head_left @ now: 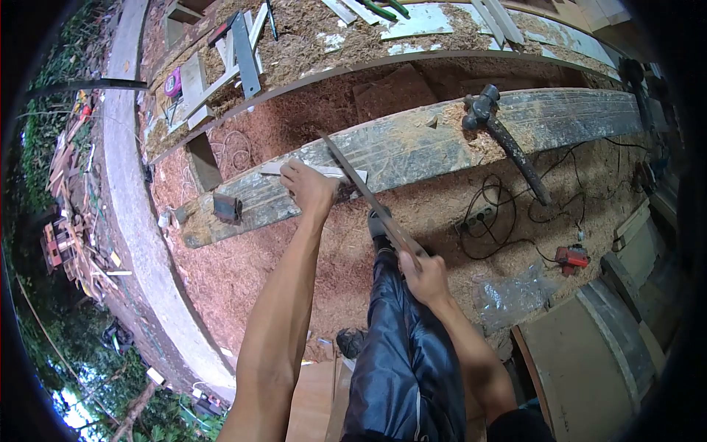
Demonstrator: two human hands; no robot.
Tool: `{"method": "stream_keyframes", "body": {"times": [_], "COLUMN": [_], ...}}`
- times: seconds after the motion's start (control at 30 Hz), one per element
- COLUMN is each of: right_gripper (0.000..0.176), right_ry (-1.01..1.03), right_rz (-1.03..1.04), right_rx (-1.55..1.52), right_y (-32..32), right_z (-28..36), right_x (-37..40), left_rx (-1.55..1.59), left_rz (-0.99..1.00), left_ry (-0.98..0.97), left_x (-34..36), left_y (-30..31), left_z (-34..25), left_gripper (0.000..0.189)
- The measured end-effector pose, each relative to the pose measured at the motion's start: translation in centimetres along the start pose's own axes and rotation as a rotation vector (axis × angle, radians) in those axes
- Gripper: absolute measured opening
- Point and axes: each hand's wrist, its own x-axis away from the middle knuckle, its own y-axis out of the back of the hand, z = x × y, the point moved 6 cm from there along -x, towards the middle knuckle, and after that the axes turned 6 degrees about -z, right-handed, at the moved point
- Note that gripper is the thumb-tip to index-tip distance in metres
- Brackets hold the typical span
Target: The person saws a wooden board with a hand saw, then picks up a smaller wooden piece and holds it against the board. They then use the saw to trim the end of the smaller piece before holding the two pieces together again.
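My left hand (308, 188) is closed on a thin pale wood strip (352, 175), pressing it onto a worn, stained bench plank (420, 151). In my right hand (426, 278) is the handle of a handsaw (368, 193). Its long narrow blade slants up and left across the plank, at the right end of the strip. Whether the teeth have cut into the wood cannot be made out. A hammer (513, 149) with a dark head lies on the plank to the right, its handle jutting over the near edge. A small dark block (227, 208) sits near the plank's left end.
A sawdust-covered workbench (294, 77) beyond holds a try square (245, 62), a pink tape measure (173, 82) and wood offcuts. Black cables (490, 221), a red tool (571, 258) and a plastic bag (515, 295) lie on the shavings-strewn floor. Boards (578, 361) stand at lower right.
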Motion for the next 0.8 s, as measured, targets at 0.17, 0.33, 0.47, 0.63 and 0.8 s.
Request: {"method": "stream_keyframes", "body": {"times": [0.17,0.33,0.47,0.63,0.8], "right_gripper": [0.046,0.041,0.039,0.039,0.040], "right_ry": [0.005,-0.014,0.007,-0.003,-0.113], "right_rz": [0.041,0.022,0.030,0.066,0.053], "right_rx": [-0.001,0.006,-0.008,0.067,0.042], "right_y": [-0.8,2.1,0.2,0.2,3.1], "right_z": [0.8,-1.6,-0.4,0.9,-1.1], "right_x": [-2.0,2.6,-0.5,-2.3,3.8], "left_rx": [-0.015,-0.016,-0.031,-0.018,0.014], "left_rz": [0.029,0.003,0.005,0.029,-0.002], "left_ry": [0.040,0.057,0.056,0.084,0.066], "left_x": [-0.2,-0.4,-0.1,-0.1,0.0], "left_y": [0.1,0.0,-0.2,-0.3,0.1], "left_z": [0.0,0.0,0.2,0.2,0.2], "left_gripper": [0.074,0.075,0.082,0.091,0.093]}}
